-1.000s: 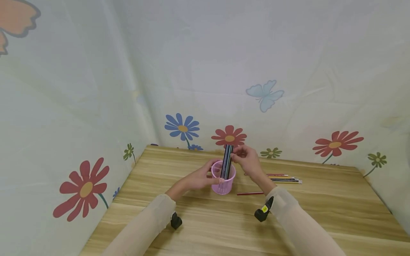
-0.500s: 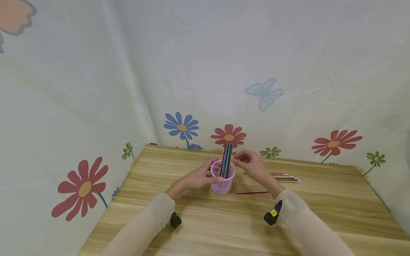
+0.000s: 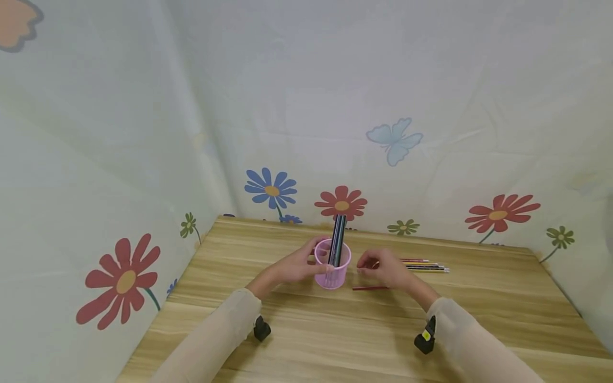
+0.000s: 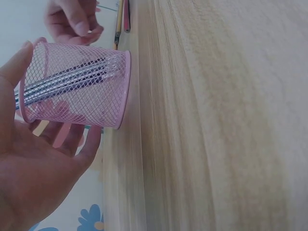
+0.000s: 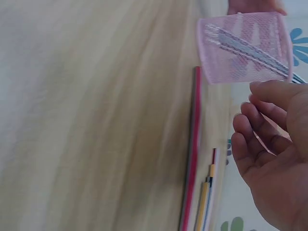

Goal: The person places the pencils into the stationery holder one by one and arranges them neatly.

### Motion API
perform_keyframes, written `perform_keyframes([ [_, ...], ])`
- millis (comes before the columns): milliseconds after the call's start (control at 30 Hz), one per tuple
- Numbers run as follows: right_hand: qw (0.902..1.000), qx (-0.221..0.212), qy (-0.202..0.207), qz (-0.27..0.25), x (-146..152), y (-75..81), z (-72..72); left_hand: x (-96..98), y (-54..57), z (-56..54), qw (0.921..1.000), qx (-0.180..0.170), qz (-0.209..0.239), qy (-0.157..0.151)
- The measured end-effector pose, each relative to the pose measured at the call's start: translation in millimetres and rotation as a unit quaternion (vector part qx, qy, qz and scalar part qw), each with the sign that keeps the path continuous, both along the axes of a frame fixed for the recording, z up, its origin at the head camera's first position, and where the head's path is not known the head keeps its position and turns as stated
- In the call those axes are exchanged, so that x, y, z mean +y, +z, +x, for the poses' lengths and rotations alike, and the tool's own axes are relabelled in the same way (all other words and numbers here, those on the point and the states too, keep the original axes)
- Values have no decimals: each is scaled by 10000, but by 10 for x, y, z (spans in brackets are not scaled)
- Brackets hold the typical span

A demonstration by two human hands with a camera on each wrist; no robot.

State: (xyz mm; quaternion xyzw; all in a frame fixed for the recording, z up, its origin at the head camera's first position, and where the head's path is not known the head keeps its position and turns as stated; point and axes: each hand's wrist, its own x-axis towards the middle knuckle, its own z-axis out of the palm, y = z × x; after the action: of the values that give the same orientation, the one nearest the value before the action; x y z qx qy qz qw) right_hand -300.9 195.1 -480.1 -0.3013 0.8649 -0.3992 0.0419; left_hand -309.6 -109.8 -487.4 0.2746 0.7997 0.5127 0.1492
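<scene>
A pink mesh pencil cup (image 3: pixel 338 278) stands on the wooden table. Several dark pencils (image 3: pixel 338 234) lean inside it, their upper ends above the rim. My left hand (image 3: pixel 297 267) holds the cup from the left, thumb and fingers round its upper part. Just right of the cup is my right hand (image 3: pixel 387 270), its fingers loosely bent with nothing between them, as the right wrist view also shows. Beneath that hand a red pencil (image 5: pixel 193 139) lies alone on the tabletop. Several more pencils (image 3: pixel 426 267), red, yellow and dark, lie side by side beyond it, partly hidden by the hand.
The wooden table (image 3: pixel 297 340) reaches back to a pale cloth backdrop (image 3: pixel 306 106) printed with flowers and a butterfly. Another cloth side (image 3: pixel 119 159) closes in the left. Black wrist cameras (image 3: pixel 424 341) sit at both sleeves.
The right hand has let go of the dark pencils in the cup and moved down and to the right, toward the pencils on the table. The left hand keeps its hold on the cup.
</scene>
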Motion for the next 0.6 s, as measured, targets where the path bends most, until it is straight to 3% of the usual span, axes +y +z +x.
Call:
perform_keyframes([
  [267,9994,-19,233,263,61,-166,72,6,-19,7,10000,39,-6,6],
  [433,9982,-78,185,563,77,-206,101,6,-1,32,10000,49,16,19],
  [600,9975,-297,365,536,92,-219,130,13,6,38,10000,38,71,-9],
])
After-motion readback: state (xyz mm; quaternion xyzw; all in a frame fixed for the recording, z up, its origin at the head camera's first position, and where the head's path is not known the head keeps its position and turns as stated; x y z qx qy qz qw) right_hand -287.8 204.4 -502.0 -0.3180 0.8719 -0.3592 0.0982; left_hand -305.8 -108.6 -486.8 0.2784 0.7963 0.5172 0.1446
